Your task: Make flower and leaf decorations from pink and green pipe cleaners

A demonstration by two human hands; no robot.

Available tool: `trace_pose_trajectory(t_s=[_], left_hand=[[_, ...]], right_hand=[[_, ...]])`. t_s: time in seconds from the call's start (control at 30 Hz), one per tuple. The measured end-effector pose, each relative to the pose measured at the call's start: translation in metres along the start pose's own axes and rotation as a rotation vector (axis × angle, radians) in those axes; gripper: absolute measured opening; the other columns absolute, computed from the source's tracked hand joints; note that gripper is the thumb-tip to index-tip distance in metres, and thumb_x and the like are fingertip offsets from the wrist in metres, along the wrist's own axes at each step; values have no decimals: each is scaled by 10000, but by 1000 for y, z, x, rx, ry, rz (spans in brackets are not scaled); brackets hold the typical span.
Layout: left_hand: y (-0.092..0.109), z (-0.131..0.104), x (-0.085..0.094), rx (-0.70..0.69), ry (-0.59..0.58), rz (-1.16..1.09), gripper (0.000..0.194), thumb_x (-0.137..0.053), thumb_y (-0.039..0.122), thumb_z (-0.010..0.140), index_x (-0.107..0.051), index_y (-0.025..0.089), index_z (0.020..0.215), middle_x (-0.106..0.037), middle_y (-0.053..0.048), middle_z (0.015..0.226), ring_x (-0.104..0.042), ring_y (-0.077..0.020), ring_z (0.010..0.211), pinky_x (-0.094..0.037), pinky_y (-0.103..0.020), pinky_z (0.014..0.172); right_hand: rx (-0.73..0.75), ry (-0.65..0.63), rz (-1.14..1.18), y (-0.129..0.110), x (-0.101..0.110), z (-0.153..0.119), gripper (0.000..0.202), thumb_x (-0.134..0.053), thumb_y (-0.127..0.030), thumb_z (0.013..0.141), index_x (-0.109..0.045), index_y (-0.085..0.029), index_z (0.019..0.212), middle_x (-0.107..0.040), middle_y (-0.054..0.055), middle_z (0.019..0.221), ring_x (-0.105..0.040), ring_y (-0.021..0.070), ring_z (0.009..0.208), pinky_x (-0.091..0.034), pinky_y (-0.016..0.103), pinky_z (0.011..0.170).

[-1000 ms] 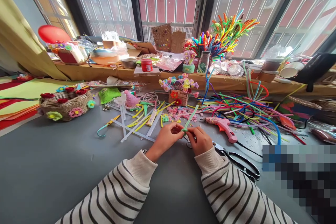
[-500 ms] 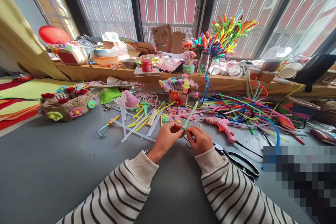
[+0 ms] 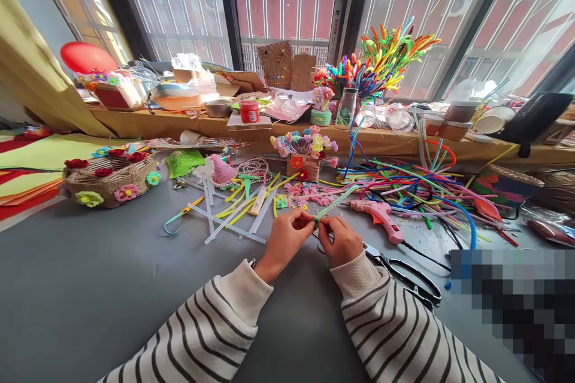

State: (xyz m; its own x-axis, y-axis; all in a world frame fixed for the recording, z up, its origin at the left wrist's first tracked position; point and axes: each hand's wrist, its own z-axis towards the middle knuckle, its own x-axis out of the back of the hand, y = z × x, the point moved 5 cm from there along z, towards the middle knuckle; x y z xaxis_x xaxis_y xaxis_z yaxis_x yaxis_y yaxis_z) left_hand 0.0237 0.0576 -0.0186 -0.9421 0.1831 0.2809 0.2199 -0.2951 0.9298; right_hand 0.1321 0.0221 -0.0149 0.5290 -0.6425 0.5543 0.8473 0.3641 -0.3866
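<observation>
Between my two hands is a light green pipe cleaner (image 3: 336, 202), its long end sticking up and to the right. My left hand (image 3: 288, 238) pinches its lower, bent part between thumb and fingertips. From the other side my right hand (image 3: 342, 242) pinches the same small green part, the fingertips almost meeting. A pair of black-handled scissors (image 3: 415, 278) lies partly behind my right hand and sleeve. The pink glue gun (image 3: 381, 218) rests to the right of my hands, and small pink pieces (image 3: 305, 192) are scattered just beyond them.
Clear glue sticks (image 3: 227, 224) and yellow stems lie left of my hands. A woven basket with flowers (image 3: 112, 182) stands at the left, a small flower basket (image 3: 304, 167) at the back. Many coloured stems (image 3: 404, 176) are heaped at the right; jars line the sill.
The long end of the green pipe cleaner has tilted down to the right. Both hands keep their pinch in nearly the same place. The view has shifted slightly.
</observation>
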Motion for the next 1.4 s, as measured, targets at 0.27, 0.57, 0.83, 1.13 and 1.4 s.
trace_pose_trajectory(t_s=[0.27, 0.57, 0.83, 1.13, 1.4], left_hand=[[-1, 2, -2, 117, -238, -243, 171, -557, 260, 616, -506, 148, 735, -548, -1, 619, -547, -122, 607, -452, -262, 610], [-4, -2, -10, 318, -362, -456, 258, -621, 228, 566, -546, 140, 797, -564, -9, 693, -559, -125, 663, -452, -284, 682], [-1, -7, -14, 431, -466, -626, 230, -575, 260, 629, -561, 142, 826, -612, -49, 772, -580, -140, 712, -427, -285, 733], [1, -8, -18, 480, -493, -768, 299, -414, 356, 737, -564, 113, 825, -614, -74, 699, -577, -144, 657, -433, -294, 694], [0, -6, -18, 445, -473, -724, 288, -413, 352, 732, -571, 112, 713, -526, -13, 604, -497, -78, 519, -409, -208, 537]], right_hand=[[-379, -68, 496, 24, -14, -2, 267, -419, -409, 700, -514, -160, 690, -501, -5, 524, -463, 99, 446, -358, 204, 404], [-632, -65, 826, 33, -20, -6, 291, -548, -433, 591, -458, -161, 539, -421, -60, 374, -349, 56, 308, -272, 183, 309], [-709, -45, 881, 36, -21, -7, 303, -561, -434, 571, -449, -160, 505, -392, -71, 370, -314, 44, 319, -251, 174, 311], [-710, -77, 782, 40, -24, -9, 334, -531, -482, 569, -448, -167, 496, -376, -70, 361, -310, 50, 317, -252, 188, 320], [-739, -140, 772, 40, -31, -14, 355, -516, -498, 572, -408, -178, 465, -351, -73, 337, -279, 44, 297, -201, 183, 288]])
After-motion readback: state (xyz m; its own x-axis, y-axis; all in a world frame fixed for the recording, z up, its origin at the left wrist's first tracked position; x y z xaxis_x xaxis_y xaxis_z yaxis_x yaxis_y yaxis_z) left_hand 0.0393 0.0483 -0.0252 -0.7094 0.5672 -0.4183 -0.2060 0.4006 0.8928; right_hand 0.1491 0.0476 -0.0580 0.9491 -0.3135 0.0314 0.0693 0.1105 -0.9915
